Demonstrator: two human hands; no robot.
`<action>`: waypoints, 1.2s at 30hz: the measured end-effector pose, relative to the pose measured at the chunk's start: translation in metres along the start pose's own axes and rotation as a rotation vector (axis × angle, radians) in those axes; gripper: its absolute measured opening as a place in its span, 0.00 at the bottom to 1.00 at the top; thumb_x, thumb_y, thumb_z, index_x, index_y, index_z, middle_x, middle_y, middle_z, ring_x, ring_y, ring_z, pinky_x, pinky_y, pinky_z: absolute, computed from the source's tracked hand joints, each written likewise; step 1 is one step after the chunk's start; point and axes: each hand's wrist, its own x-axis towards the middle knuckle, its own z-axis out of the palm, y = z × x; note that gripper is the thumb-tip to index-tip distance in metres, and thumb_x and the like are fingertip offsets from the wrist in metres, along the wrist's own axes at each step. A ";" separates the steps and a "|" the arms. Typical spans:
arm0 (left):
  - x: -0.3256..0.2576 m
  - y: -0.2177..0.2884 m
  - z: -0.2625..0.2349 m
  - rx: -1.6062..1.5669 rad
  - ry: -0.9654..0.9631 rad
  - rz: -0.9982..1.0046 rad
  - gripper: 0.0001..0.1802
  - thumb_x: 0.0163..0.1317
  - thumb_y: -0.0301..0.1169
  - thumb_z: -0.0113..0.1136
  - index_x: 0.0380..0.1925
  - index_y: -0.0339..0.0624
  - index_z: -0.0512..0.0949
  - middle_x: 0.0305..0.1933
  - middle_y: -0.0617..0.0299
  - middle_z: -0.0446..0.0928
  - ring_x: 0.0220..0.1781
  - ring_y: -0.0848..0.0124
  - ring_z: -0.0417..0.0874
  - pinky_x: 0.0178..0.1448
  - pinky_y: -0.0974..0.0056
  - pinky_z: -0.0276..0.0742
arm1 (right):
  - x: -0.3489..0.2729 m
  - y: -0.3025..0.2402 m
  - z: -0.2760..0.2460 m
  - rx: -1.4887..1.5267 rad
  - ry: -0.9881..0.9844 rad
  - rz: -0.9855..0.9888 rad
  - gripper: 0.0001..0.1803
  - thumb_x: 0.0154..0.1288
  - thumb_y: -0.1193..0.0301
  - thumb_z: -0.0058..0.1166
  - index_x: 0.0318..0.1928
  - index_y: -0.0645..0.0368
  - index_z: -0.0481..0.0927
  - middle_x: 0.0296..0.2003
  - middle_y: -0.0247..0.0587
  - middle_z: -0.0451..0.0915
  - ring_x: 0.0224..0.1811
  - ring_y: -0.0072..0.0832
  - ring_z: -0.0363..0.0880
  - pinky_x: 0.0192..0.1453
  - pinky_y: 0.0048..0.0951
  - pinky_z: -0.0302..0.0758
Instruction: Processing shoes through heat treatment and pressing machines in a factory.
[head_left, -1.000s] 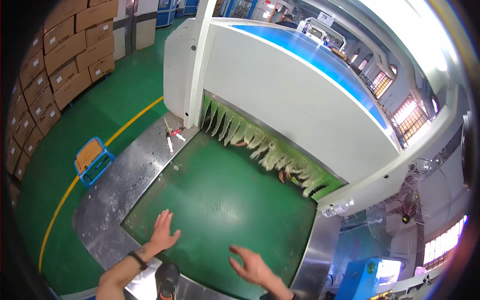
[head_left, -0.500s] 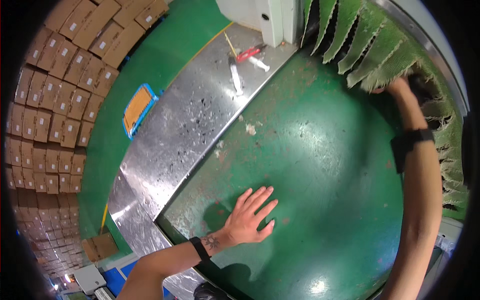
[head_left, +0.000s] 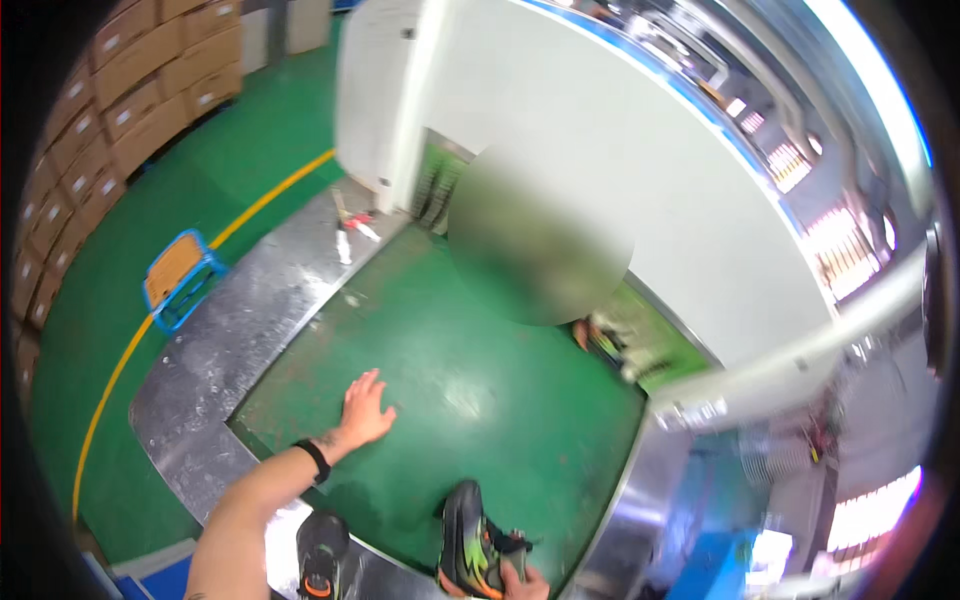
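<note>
My left hand (head_left: 365, 412) hovers over or rests on the green work surface (head_left: 480, 400), its fingers stretched out and nothing in them. At the lower edge my right hand (head_left: 526, 582) grips a black shoe (head_left: 462, 545) with green and orange parts, near its ankle opening. The shoe stands or hangs above the green surface; which of the two I cannot tell. A second dark shoe (head_left: 320, 555) with orange at the heel lies left of it, by the metal rim. Another shoe (head_left: 603, 342), blurred, is at the green strip curtain (head_left: 660, 345) at the far right.
A metal ledge (head_left: 225, 385) borders the surface on the left, with pliers (head_left: 357, 222) and white syringe-like tubes (head_left: 343, 245) on it. White machine panels (head_left: 590, 130) rise at the far side. A blue-framed stool (head_left: 183, 278) and stacked cartons (head_left: 150, 80) stand left. A blurred patch hides part of the curtain.
The view has swung up and to the right. My right hand has left the strip curtain and now holds a shoe near the lower edge. Shoes have come into view.
</note>
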 end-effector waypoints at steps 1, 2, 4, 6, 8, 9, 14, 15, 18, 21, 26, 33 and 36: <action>0.002 0.020 -0.013 -0.291 -0.156 -0.190 0.33 0.59 0.43 0.59 0.60 0.34 0.69 0.72 0.42 0.59 0.76 0.54 0.56 0.77 0.49 0.51 | -0.028 -0.024 -0.053 0.293 -0.155 0.414 0.22 0.64 0.67 0.56 0.55 0.67 0.76 0.45 0.54 0.82 0.45 0.43 0.82 0.49 0.41 0.78; -0.008 0.050 -0.028 -0.564 -0.348 -0.387 0.35 0.60 0.44 0.61 0.62 0.33 0.67 0.72 0.40 0.57 0.77 0.54 0.54 0.77 0.49 0.51 | -0.064 -0.052 -0.120 0.604 -0.285 0.847 0.22 0.64 0.67 0.56 0.55 0.67 0.76 0.44 0.51 0.82 0.44 0.40 0.83 0.46 0.41 0.78; -0.025 0.130 -0.056 -0.867 -0.618 -0.096 0.44 0.59 0.43 0.65 0.68 0.32 0.56 0.75 0.37 0.51 0.78 0.54 0.49 0.77 0.51 0.50 | -0.136 -0.029 -0.138 0.719 0.203 0.905 0.19 0.54 0.62 0.66 0.42 0.64 0.85 0.33 0.46 0.86 0.36 0.27 0.84 0.46 0.32 0.78; -0.086 0.188 -0.059 -1.056 -0.787 -0.156 0.50 0.60 0.40 0.67 0.72 0.34 0.45 0.76 0.39 0.46 0.79 0.54 0.47 0.78 0.54 0.47 | -0.159 -0.033 -0.193 0.656 0.271 0.812 0.16 0.59 0.67 0.62 0.42 0.69 0.83 0.33 0.41 0.86 0.34 0.18 0.79 0.41 0.26 0.77; -0.130 0.254 -0.045 -1.086 -0.966 -0.050 0.53 0.61 0.41 0.65 0.73 0.36 0.39 0.77 0.42 0.44 0.79 0.54 0.46 0.78 0.54 0.48 | -0.181 -0.029 -0.211 0.795 0.497 0.864 0.21 0.59 0.60 0.64 0.48 0.63 0.82 0.35 0.43 0.86 0.35 0.22 0.83 0.42 0.29 0.79; -0.155 0.274 -0.035 -1.158 -0.978 -0.032 0.52 0.61 0.46 0.63 0.74 0.40 0.42 0.77 0.43 0.46 0.79 0.55 0.48 0.77 0.52 0.50 | -0.191 -0.026 -0.206 0.794 0.601 0.791 0.23 0.58 0.56 0.65 0.46 0.61 0.82 0.33 0.47 0.85 0.34 0.27 0.84 0.41 0.30 0.79; -0.255 0.410 -0.056 -1.628 -1.391 0.182 0.49 0.61 0.59 0.55 0.70 0.33 0.54 0.62 0.48 0.72 0.61 0.53 0.76 0.65 0.47 0.73 | -0.265 -0.060 -0.243 1.049 0.520 0.601 0.38 0.62 0.53 0.61 0.66 0.58 0.63 0.45 0.60 0.81 0.48 0.55 0.81 0.55 0.43 0.76; -0.280 0.437 -0.062 -1.577 -1.421 0.209 0.47 0.62 0.58 0.55 0.69 0.33 0.56 0.61 0.49 0.72 0.61 0.53 0.76 0.64 0.47 0.74 | -0.293 -0.052 -0.245 1.160 0.601 0.576 0.38 0.62 0.56 0.61 0.67 0.57 0.60 0.47 0.59 0.81 0.50 0.52 0.81 0.56 0.41 0.75; -0.359 0.479 -0.068 -1.343 -1.514 0.319 0.39 0.64 0.51 0.56 0.66 0.35 0.61 0.61 0.50 0.73 0.60 0.57 0.77 0.64 0.50 0.74 | -0.369 -0.016 -0.225 1.255 0.741 0.391 0.38 0.60 0.61 0.64 0.65 0.63 0.62 0.53 0.51 0.77 0.55 0.35 0.77 0.63 0.35 0.71; -0.449 0.510 -0.041 -1.197 -1.529 0.324 0.38 0.63 0.45 0.59 0.67 0.35 0.60 0.64 0.51 0.70 0.63 0.59 0.74 0.68 0.52 0.69 | -0.475 0.016 -0.226 1.217 0.717 0.529 0.38 0.60 0.65 0.64 0.66 0.63 0.61 0.54 0.47 0.76 0.57 0.30 0.74 0.64 0.33 0.69; -0.612 0.580 -0.033 -1.095 -1.761 0.293 0.38 0.66 0.33 0.57 0.71 0.36 0.52 0.72 0.48 0.60 0.71 0.58 0.65 0.74 0.53 0.59 | -0.643 0.041 -0.183 1.919 1.284 0.510 0.31 0.60 0.76 0.58 0.64 0.64 0.64 0.55 0.43 0.75 0.58 0.32 0.76 0.64 0.35 0.72; -0.747 0.804 0.059 -0.457 -1.627 0.659 0.43 0.59 0.30 0.63 0.70 0.34 0.50 0.71 0.39 0.58 0.71 0.52 0.62 0.72 0.57 0.59 | -0.775 0.082 -0.167 1.862 1.745 0.724 0.28 0.60 0.78 0.57 0.61 0.66 0.67 0.50 0.47 0.78 0.50 0.36 0.81 0.50 0.34 0.81; -0.812 0.884 0.132 -0.187 -1.380 0.720 0.37 0.48 0.33 0.67 0.56 0.29 0.63 0.52 0.38 0.73 0.54 0.49 0.77 0.52 0.50 0.73 | -0.797 0.081 -0.153 1.804 1.793 0.774 0.28 0.59 0.78 0.57 0.61 0.66 0.67 0.51 0.46 0.77 0.50 0.36 0.80 0.50 0.34 0.81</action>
